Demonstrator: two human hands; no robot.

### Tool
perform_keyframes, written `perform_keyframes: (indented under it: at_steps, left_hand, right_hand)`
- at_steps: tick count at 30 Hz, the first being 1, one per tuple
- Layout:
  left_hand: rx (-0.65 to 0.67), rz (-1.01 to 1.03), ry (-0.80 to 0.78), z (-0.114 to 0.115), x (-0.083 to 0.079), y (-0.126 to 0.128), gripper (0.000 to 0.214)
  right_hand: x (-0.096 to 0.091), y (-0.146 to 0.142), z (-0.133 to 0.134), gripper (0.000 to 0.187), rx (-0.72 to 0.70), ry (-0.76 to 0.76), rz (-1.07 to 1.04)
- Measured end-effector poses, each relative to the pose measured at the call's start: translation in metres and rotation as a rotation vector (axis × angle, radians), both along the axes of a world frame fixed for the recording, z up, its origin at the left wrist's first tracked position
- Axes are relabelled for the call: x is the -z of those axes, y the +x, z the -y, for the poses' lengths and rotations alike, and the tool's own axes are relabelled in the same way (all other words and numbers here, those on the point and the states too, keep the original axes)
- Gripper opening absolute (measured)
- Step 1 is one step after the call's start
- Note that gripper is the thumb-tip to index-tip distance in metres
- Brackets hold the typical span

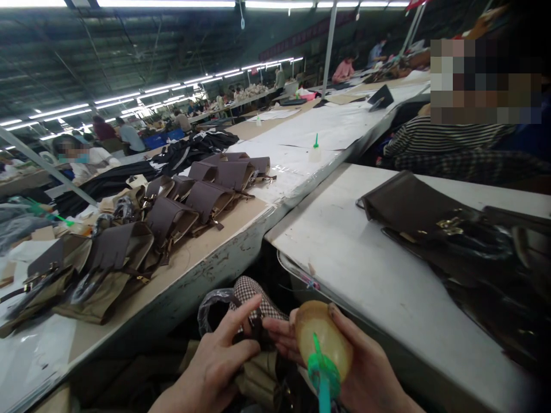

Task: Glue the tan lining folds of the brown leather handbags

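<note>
My right hand [365,364] is wrapped around a yellowish squeeze glue bottle [306,324], whose green cap and nozzle [322,367] tilt toward me. Just left of it, my left hand [219,358] has its index finger stretched out and the thumb apart. It hovers over or touches a bag in my lap, with olive fabric [258,381] and a dark handle in clear plastic [209,304]; contact is hard to make out. Behind the fingers shows a brown-and-white checked cloth [253,292].
Several brown-and-olive bags [124,244] stand on the long table [224,252] to the left. Dark bag pieces [413,212] with gold hardware lie on the white table [344,252] at right. Another green-tipped bottle [315,152] stands further back. A person in a striped top [443,137] sits at right.
</note>
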State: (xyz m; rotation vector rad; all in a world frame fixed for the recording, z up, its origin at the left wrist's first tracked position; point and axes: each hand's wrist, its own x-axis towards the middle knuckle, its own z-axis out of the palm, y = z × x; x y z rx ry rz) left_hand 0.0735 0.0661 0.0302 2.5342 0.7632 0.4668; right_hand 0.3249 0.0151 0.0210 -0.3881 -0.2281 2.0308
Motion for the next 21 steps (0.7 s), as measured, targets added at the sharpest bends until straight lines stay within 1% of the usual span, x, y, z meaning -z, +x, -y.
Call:
perform_keyframes:
  at_steps: [1,4,6,8,10,12,14,16,17,18,21]
  left_hand:
    - [0.038,-0.046,-0.001,0.001,-0.001,0.002,0.025]
    - [0.109,-0.096,-0.111,0.001,-0.009,0.009,0.027]
    - [0.106,-0.034,-0.173,0.001,-0.012,0.009,0.027]
    - [0.075,0.064,-0.236,-0.002,-0.012,0.002,0.023]
    - [-0.015,0.182,-0.327,-0.008,-0.013,-0.013,0.015]
    - [-0.181,0.296,-0.469,-0.017,-0.017,-0.035,0.011]
    - [-0.350,0.407,-0.669,-0.028,-0.024,-0.057,0.026]
    - [-0.446,0.485,-0.839,-0.038,-0.030,-0.077,0.042]
    - [-0.461,0.507,-0.869,-0.042,-0.032,-0.085,0.045]
    - [-0.465,0.511,-0.855,-0.045,-0.032,-0.091,0.046]
    - [-0.466,0.438,-0.719,-0.052,-0.024,-0.098,0.036]
  right_hand:
    - [-0.001,0.002,-0.001,0.056,-0.031,0.005,0.036]
    - [-0.002,0.007,-0.007,0.045,-0.093,0.051,0.117]
    - [-0.002,0.011,-0.012,0.047,-0.108,0.062,0.131]
    - [0.001,0.017,-0.017,0.050,-0.037,0.010,0.128]
    - [0.006,0.023,-0.018,0.046,0.108,-0.085,0.110]
    - [0.012,0.029,-0.014,0.036,0.256,-0.184,0.094]
    - [0.015,0.030,-0.007,0.026,0.328,-0.270,0.099]
    - [0.016,0.029,-0.001,0.028,0.347,-0.323,0.177]
    - [0.014,0.028,0.000,0.032,0.349,-0.328,0.236]
    - [0.013,0.026,0.001,0.037,0.351,-0.321,0.297]
    - [0.007,0.022,-0.001,0.053,0.378,-0.252,0.447]
